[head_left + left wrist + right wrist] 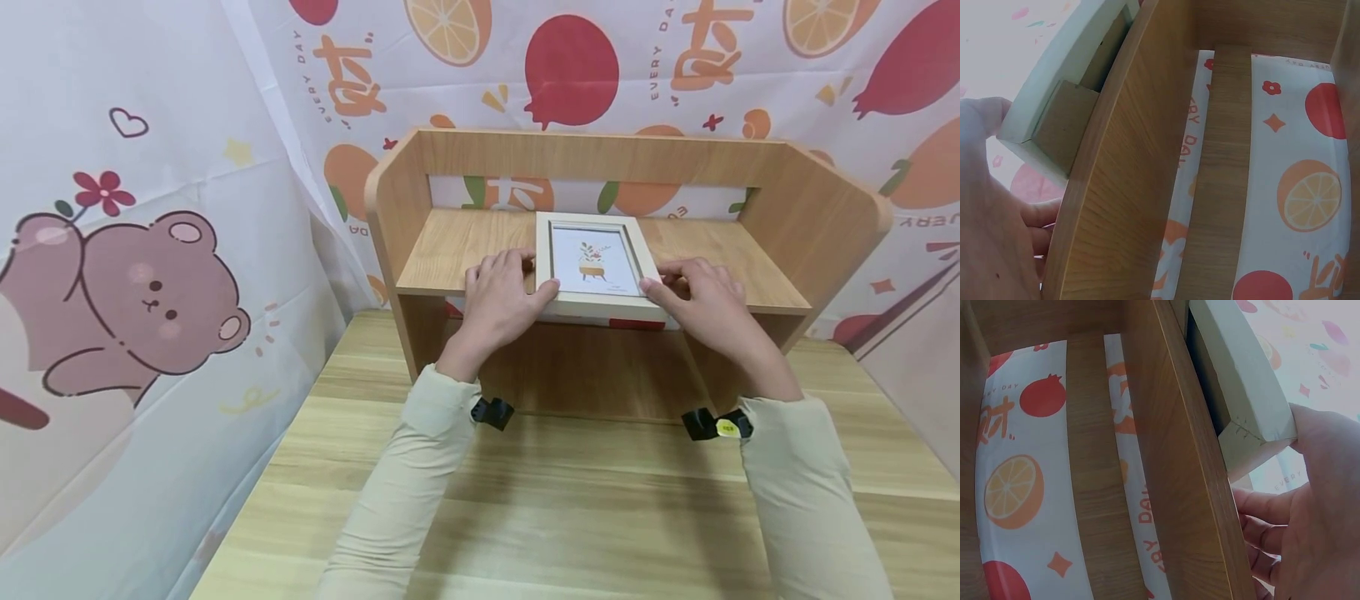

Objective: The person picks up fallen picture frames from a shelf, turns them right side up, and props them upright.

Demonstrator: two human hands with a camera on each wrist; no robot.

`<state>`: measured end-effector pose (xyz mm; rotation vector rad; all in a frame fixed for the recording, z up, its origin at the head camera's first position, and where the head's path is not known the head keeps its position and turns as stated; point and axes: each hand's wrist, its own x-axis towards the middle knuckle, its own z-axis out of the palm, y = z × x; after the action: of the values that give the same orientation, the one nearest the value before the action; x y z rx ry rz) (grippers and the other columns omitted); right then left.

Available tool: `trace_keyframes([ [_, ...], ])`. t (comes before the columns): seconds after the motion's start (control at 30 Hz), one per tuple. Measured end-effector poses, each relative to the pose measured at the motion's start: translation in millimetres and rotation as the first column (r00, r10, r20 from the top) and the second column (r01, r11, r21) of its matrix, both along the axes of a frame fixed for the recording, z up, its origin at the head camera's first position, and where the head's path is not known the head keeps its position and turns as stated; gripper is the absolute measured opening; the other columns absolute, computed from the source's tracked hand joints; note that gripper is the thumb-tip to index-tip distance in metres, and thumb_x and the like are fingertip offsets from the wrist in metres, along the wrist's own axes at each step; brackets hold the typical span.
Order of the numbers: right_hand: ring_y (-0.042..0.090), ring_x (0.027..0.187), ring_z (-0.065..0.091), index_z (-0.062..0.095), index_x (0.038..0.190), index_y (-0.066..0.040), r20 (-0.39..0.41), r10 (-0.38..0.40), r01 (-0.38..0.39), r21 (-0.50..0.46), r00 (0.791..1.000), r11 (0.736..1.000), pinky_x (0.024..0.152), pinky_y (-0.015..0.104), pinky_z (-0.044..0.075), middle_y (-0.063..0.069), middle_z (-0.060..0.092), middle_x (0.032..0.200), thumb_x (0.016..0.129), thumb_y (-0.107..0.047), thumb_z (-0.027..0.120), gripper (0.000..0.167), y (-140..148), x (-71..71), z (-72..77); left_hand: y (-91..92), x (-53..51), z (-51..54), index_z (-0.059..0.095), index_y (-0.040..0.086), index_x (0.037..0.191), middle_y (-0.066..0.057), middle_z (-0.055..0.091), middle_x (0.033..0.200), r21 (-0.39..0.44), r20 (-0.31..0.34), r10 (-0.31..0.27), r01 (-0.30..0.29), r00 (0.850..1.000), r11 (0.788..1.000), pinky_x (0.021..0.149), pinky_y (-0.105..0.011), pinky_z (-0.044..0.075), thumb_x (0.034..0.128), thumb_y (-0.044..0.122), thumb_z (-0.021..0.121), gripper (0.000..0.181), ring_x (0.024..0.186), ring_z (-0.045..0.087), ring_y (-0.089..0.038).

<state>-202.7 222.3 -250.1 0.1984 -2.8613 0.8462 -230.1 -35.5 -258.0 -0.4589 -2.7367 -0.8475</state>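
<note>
A cream picture frame (592,298) with a small plant print lies face up on the upper board of a wooden desk shelf (472,242), its near edge at the board's front. At its left near corner my left hand (498,300) holds it, thumb on the corner. My right hand (705,304) holds the opposite near corner the same way. In the left wrist view, the frame's brown underside shows above the board's edge, and the left fingers (1041,214) sit beside the board. The right fingers (1266,534) are curled by the board's edge in the right wrist view.
The shelf stands on a light wood table (585,517); its side panels (825,217) rise left and right of the hands. Below the upper board is a lower compartment (600,367). Printed cloth (465,92) hangs behind and at the left.
</note>
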Motion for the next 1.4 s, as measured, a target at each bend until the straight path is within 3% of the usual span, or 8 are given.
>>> trace_keyframes([
  [0.2, 0.040, 0.120, 0.031, 0.047, 0.137, 0.000, 0.028, 0.035, -0.035, 0.000, 0.999, 0.999, 0.093, 0.059, 0.017, 0.024, 0.046, 0.131, 0.096, -0.051, 0.048, 0.065, 0, -5.3, 1.4, -0.3, -0.9, 4.4, 0.048, 0.012, 0.137, -0.003, 0.055, 0.130, -0.019, 0.049, 0.029, -0.028, 0.998, 0.999, 0.105, -0.045, 0.026, 0.0885, 0.046, 0.053, 0.060, 0.124, 0.041, -0.025],
  [0.33, 0.040, 0.122, 0.031, 0.046, 0.137, 0.001, 0.045, 0.037, -0.035, -0.046, 0.998, 0.998, 0.094, 0.058, 0.016, 0.024, 0.047, 0.131, 0.096, -0.048, 0.051, 0.064, 2, -8.4, 1.1, 1.1, -2.0, 7.3, 0.048, 0.013, 0.137, -0.001, 0.055, 0.131, 0.014, 0.081, 0.022, -0.023, 0.996, 1.000, 0.105, -0.044, 0.025, 0.0872, 0.044, 0.055, 0.059, 0.123, 0.042, -0.024],
  [0.6, 0.037, 0.123, 0.032, 0.045, 0.137, -0.002, 0.060, 0.025, -0.016, -0.146, 0.998, 0.989, 0.093, 0.057, 0.011, 0.022, 0.049, 0.127, 0.095, -0.048, 0.052, 0.063, 4, -9.5, -1.0, -2.1, -3.5, 9.6, 0.048, 0.012, 0.138, -0.002, 0.053, 0.137, 0.093, 0.134, -0.035, 0.022, 0.990, 0.995, 0.105, -0.043, 0.022, 0.0875, 0.041, 0.059, 0.059, 0.125, 0.041, -0.022],
  [0.83, 0.032, 0.116, 0.044, 0.044, 0.140, -0.004, 0.060, 0.021, -0.009, -0.201, 0.998, 0.980, 0.094, 0.056, 0.008, 0.021, 0.053, 0.125, 0.094, -0.048, 0.053, 0.064, 4, -8.7, -5.0, -8.0, -2.5, 10.8, 0.048, 0.014, 0.138, -0.003, 0.051, 0.137, 0.161, 0.182, -0.115, 0.086, 0.977, 0.983, 0.106, -0.044, 0.018, 0.0871, 0.039, 0.063, 0.058, 0.125, 0.038, -0.024],
  [1.0, 0.033, 0.120, 0.044, 0.040, 0.144, -0.007, 0.054, 0.006, 0.007, -0.241, 0.999, 0.971, 0.095, 0.056, 0.007, 0.021, 0.051, 0.130, 0.094, -0.049, 0.054, 0.067, 4, -6.4, -5.5, -9.0, -3.7, 11.4, 0.048, 0.015, 0.138, -0.004, 0.054, 0.136, 0.205, 0.180, -0.162, 0.124, 0.970, 0.971, 0.105, -0.046, 0.018, 0.0873, 0.036, 0.065, 0.058, 0.122, 0.040, -0.024],
  [1.23, 0.034, 0.122, 0.043, 0.038, 0.145, -0.009, 0.055, 0.004, 0.011, -0.271, 0.999, 0.962, 0.096, 0.057, 0.005, 0.020, 0.050, 0.134, 0.093, -0.048, 0.055, 0.067, 4, -5.9, -8.1, -9.2, -2.8, 11.6, 0.044, 0.017, 0.141, -0.005, 0.058, 0.136, 0.296, 0.218, -0.182, 0.112, 0.959, 0.948, 0.106, -0.044, 0.016, 0.0878, 0.031, 0.067, 0.060, 0.123, 0.043, -0.023],
  [1.4, 0.028, 0.119, 0.042, 0.037, 0.145, -0.010, 0.059, 0.001, 0.018, -0.304, 0.998, 0.953, 0.099, 0.057, 0.004, 0.018, 0.051, 0.133, 0.093, -0.046, 0.058, 0.067, 3, -7.2, -7.7, -8.7, -3.7, 11.1, 0.043, 0.018, 0.143, -0.005, 0.059, 0.134, 0.320, 0.214, -0.181, 0.106, 0.960, 0.941, 0.106, -0.044, 0.015, 0.0864, 0.031, 0.070, 0.064, 0.123, 0.045, -0.022],
])
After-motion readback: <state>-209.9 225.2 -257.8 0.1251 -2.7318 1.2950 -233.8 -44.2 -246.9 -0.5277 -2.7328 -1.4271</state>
